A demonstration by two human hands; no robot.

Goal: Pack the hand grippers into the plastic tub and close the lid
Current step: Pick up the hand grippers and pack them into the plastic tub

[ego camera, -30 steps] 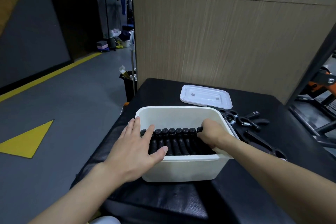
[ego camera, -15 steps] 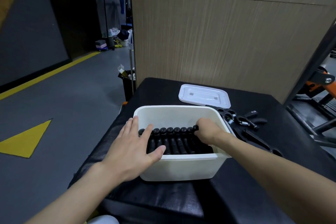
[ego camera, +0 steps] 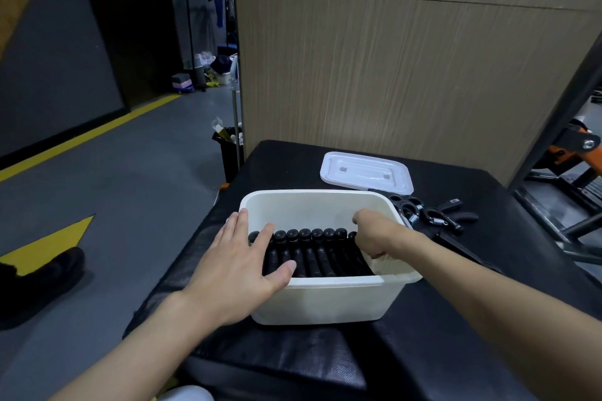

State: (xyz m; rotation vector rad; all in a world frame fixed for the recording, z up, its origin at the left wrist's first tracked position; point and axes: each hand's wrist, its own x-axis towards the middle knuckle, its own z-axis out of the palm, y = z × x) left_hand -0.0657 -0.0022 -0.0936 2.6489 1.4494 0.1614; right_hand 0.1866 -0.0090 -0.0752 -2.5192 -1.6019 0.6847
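Head view: a white plastic tub (ego camera: 325, 299) stands open in the middle of the frame on a black padded table (ego camera: 456, 319). Inside it, a row of black hand grippers (ego camera: 312, 251) lies side by side, their rounded caps toward the far wall of the tub.

The left hand (ego camera: 234, 270) lies flat over the tub's left near corner. Its fingers (ego camera: 264, 234) are straight and spread apart; the index rests on the left end of the row, the others reach the left rim, and the thumb lies across the near rim.

The right hand (ego camera: 374, 234) is inside the tub at the right end of the row, fingers curled downward against the last gripper. Its underside is hidden, so I cannot tell whether they are clamped on it.

The white lid (ego camera: 365, 172) lies flat on the table behind the tub, toward the upper right and apart from it. A few loose grippers (ego camera: 436, 216), with metal springs showing, lie on the table just right of the tub. A dark shoe (ego camera: 42, 273) sits on the grey floor at the left edge of the frame.
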